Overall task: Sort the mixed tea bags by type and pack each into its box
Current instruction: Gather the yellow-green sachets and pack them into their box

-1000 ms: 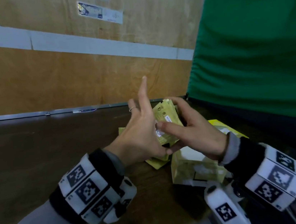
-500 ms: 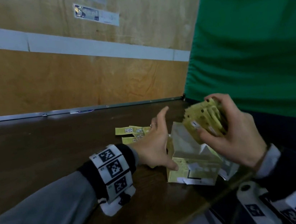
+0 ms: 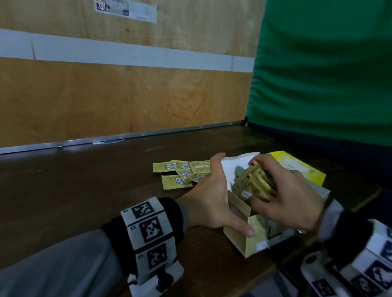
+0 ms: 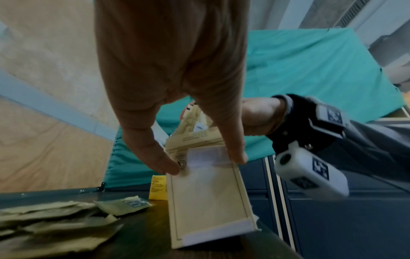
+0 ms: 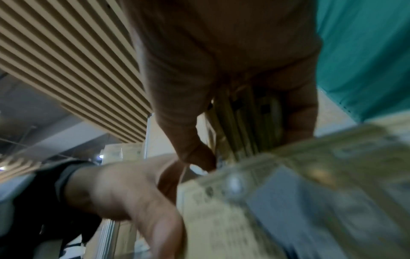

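An open tan tea box [image 3: 251, 239] stands near the table's front edge, its white flap [image 3: 239, 165] raised. My left hand [image 3: 226, 194] holds the box by its left side, thumb on the front corner; in the left wrist view thumb and finger [image 4: 239, 156] straddle the box [image 4: 206, 201]. My right hand [image 3: 266, 185] grips a stack of olive-yellow tea bags [image 3: 251, 178] that sits partly down in the box mouth. The right wrist view shows the stack [image 5: 241, 122] between thumb and fingers, above the blurred box [image 5: 288, 201].
Several loose olive tea bags [image 3: 181, 175] lie on the dark table [image 3: 72, 202] left of the box. A bright yellow box [image 3: 297, 167] lies behind my right hand. A plywood wall runs along the back and a green cloth [image 3: 329, 68] hangs on the right.
My left hand let go of the stack and dropped to the box. My right hand carried the stack to the right, then down into the box opening.
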{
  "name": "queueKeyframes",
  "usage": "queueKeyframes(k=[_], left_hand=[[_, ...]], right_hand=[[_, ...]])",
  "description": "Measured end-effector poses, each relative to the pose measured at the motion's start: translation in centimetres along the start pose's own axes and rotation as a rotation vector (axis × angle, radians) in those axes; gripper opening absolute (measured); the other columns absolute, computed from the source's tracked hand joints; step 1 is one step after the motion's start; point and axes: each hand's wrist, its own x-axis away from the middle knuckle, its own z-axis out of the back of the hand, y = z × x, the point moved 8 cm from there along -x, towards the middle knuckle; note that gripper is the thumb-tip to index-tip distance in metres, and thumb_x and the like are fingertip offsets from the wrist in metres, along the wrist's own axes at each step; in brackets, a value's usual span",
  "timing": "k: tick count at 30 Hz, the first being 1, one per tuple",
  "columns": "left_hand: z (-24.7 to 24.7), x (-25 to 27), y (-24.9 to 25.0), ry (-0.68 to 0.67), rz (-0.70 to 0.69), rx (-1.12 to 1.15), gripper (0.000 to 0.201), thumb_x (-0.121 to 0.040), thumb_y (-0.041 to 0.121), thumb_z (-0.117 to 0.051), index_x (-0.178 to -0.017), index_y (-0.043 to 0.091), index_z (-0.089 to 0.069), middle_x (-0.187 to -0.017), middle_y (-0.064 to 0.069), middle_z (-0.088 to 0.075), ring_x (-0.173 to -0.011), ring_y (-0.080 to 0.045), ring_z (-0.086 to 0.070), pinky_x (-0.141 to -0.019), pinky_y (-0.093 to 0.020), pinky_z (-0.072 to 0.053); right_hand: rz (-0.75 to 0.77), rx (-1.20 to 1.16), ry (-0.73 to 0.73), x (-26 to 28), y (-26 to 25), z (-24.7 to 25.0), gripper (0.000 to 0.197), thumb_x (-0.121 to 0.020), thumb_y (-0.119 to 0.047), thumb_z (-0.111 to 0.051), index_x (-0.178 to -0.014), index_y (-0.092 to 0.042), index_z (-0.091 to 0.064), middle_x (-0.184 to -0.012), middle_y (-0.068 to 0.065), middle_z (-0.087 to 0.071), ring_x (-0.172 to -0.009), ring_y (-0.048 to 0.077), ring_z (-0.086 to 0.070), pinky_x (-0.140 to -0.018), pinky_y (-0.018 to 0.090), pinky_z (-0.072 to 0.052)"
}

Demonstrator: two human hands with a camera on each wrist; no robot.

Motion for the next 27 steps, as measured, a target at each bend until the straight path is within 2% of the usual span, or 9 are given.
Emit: queueKeyframes(k=[5, 8, 11, 14, 18, 20, 22, 24, 27], left_hand=[[0.2, 0.4, 0.4, 0.028, -0.017, -0.026, 0.136, -0.055, 0.034, -0.092, -0.143, 0.03, 0.011, -0.116, 0.002, -0.056, -0.109, -0.018, -0.055, -0.089, -0.024, -0.046], [-0.1, 0.6, 1.2, 0.031, -0.049, -0.09, 0.133, -0.054, 0.031, -0.092, -0.144, 0.029, 0.007, -0.098, 0.014, -0.044, -0.094, -0.01, -0.046, -0.069, -0.009, -0.036], [-0.4, 0.6, 1.3, 0.041, -0.065, -0.121, 0.135, -0.054, 0.032, -0.092, -0.145, 0.026, 0.008, -0.122, 0.002, -0.045, -0.112, -0.015, -0.044, -0.086, -0.02, -0.034], [-0.2, 0.9, 1.0, 0.045, -0.07, -0.125, 0.131, -0.054, 0.035, -0.092, -0.144, 0.027, 0.003, -0.134, -0.003, -0.044, -0.118, -0.017, -0.045, -0.092, -0.024, -0.038], [0.4, 2.6, 1.2, 0.064, -0.053, -0.338, 0.118, -0.057, 0.045, -0.088, -0.145, 0.031, -0.01, -0.148, -0.007, -0.007, -0.131, -0.032, -0.034, -0.107, -0.034, -0.035], [1.1, 4.0, 2.4, 0.171, -0.149, -0.529, 0.111, -0.057, 0.05, -0.086, -0.145, 0.028, -0.022, -0.149, -0.007, 0.002, -0.133, -0.032, -0.03, -0.109, -0.037, -0.035], [1.5, 5.5, 4.2, 0.29, -0.356, -0.697, 0.096, -0.059, 0.05, -0.084, -0.139, 0.021, -0.04, -0.145, -0.012, -0.02, -0.123, -0.028, -0.041, -0.099, -0.043, -0.046], [0.8, 6.3, 5.2, 0.264, -0.525, -0.784, 0.081, -0.063, 0.046, -0.081, -0.132, 0.018, -0.049, -0.136, -0.008, -0.041, -0.115, -0.022, -0.05, -0.089, -0.04, -0.052], [-1.1, 6.0, 4.3, 0.099, -0.623, -0.878, 0.089, -0.068, 0.046, -0.078, -0.141, 0.011, -0.042, -0.143, -0.01, -0.045, -0.131, -0.023, -0.045, -0.105, -0.038, -0.043]], right_hand=[[-0.101, 0.034, -0.252, -1.0, -0.3, 0.0, 0.053, -0.066, -0.034, -0.075, -0.109, -0.029, -0.047, -0.086, -0.009, -0.061, -0.083, 0.017, -0.06, -0.069, 0.026, -0.045], [-0.185, 0.167, -0.436, -0.7, 0.1, -1.8, 0.053, -0.073, -0.04, -0.071, -0.114, -0.02, -0.044, -0.102, 0.001, -0.059, -0.096, 0.023, -0.058, -0.079, 0.03, -0.045], [-0.298, 0.134, -0.482, -0.4, 0.6, -3.0, 0.055, -0.082, -0.042, -0.063, -0.12, -0.012, -0.038, -0.108, 0.004, -0.055, -0.098, 0.022, -0.053, -0.079, 0.029, -0.042], [-0.321, -0.001, -0.555, -0.1, 0.1, -2.3, 0.06, -0.085, -0.05, -0.058, -0.127, -0.011, -0.041, -0.119, 0.003, -0.056, -0.107, 0.018, -0.055, -0.091, 0.03, -0.044], [-0.238, 0.037, -0.64, 0.8, -0.4, -0.7, 0.058, -0.092, -0.044, -0.047, -0.131, -0.002, -0.048, -0.136, 0.011, -0.052, -0.124, 0.023, -0.05, -0.106, 0.034, -0.037], [-0.177, 0.029, -0.629, 1.3, -0.5, -0.7, 0.043, -0.096, -0.033, -0.046, -0.123, -0.001, -0.055, -0.127, 0.014, -0.059, -0.117, 0.025, -0.054, -0.102, 0.04, -0.038], [-0.15, -0.053, -0.568, 1.9, -0.1, -0.5, 0.031, -0.096, -0.024, -0.048, -0.121, -0.008, -0.059, -0.119, 0.005, -0.064, -0.111, 0.017, -0.058, -0.1, 0.033, -0.042], [-0.138, -0.108, -0.357, 1.8, 1.0, 0.9, 0.025, -0.093, -0.019, -0.054, -0.116, -0.017, -0.063, -0.108, -0.003, -0.068, -0.1, 0.009, -0.062, -0.092, 0.023, -0.046], [-0.152, 0.025, 0.048, 1.8, 3.2, 4.1, 0.011, -0.088, -0.02, -0.062, -0.097, -0.017, -0.067, -0.088, -0.005, -0.068, -0.079, 0.007, -0.063, -0.068, 0.007, -0.043]])
